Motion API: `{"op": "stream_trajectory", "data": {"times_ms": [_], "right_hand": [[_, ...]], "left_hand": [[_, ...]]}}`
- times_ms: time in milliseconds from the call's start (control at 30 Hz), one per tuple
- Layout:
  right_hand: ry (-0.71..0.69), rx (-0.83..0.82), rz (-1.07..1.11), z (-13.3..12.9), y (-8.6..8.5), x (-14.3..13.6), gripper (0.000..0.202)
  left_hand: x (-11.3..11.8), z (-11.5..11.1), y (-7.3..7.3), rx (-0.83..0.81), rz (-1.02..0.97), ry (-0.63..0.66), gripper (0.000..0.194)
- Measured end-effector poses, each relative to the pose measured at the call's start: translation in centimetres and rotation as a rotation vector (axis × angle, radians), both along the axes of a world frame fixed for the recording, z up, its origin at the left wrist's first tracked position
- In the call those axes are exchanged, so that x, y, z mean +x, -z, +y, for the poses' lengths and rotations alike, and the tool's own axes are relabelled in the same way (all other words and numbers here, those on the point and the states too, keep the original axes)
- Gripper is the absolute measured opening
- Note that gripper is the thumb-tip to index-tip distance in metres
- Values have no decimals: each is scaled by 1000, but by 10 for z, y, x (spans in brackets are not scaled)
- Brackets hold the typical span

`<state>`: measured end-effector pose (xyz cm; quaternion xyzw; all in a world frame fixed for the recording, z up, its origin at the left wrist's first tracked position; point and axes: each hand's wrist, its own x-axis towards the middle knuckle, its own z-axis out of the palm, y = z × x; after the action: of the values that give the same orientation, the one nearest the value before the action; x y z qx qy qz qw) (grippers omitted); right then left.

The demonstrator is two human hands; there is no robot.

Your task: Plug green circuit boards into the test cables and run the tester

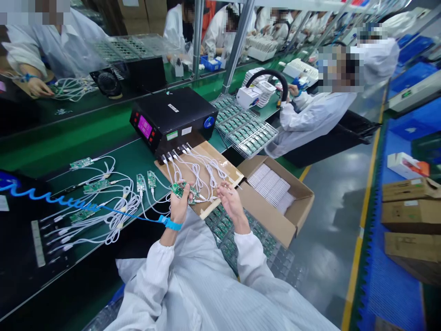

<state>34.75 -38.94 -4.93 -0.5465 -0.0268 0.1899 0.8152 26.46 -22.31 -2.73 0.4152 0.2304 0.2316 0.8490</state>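
My left hand (179, 205), with a blue wrist strap (170, 223), is closed on green circuit boards (178, 189), the thumb lying over them. White cables run close to these boards, and at least one seems plugged in. To the right, my right hand (231, 202) is raised with its fingers pinched together. A thin, pale thing shows by its fingertips, too small to name. Both hands are above a brown board (206, 154) with bundled white cables (195, 171). Two more circuit boards (151, 179) stand left of my left hand, on the green bench.
A black tester (175, 112) with a lit pink screen stands behind the cables. More wired boards (81, 162) lie left. Trays of boards (241, 126) sit behind and below my hands. An open carton (298, 207) holds white items. Co-workers sit nearby. A coiled blue cord (62, 198) crosses left.
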Motion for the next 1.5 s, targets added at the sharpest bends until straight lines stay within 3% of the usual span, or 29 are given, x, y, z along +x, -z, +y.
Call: {"op": "stream_trajectory", "data": {"times_ms": [100, 300, 467, 533, 833, 1267, 1500], "right_hand": [[-4, 24, -98, 11, -11, 8, 48], [-193, -189, -355, 36, -17, 8, 41], [-358, -158, -480, 39, -17, 3, 60], [-400, -162, -475, 38, -19, 3, 59], [-287, -201, -387, 41, -23, 2, 38], [-263, -283, -548, 42, -18, 1, 37], [-228, -262, -557, 45, -16, -5, 37]], "left_hand": [[-2, -3, -2, -84, -14, 63, 54], [-2, -12, -4, -87, 39, 151, 47], [-4, -15, -3, -83, 56, 185, 47], [-4, -16, -2, -75, 53, 189, 46], [-4, -16, 2, -84, 42, 208, 46], [-1, -18, 2, -42, 39, 212, 50], [1, -19, 2, -98, 22, 229, 49]]}}
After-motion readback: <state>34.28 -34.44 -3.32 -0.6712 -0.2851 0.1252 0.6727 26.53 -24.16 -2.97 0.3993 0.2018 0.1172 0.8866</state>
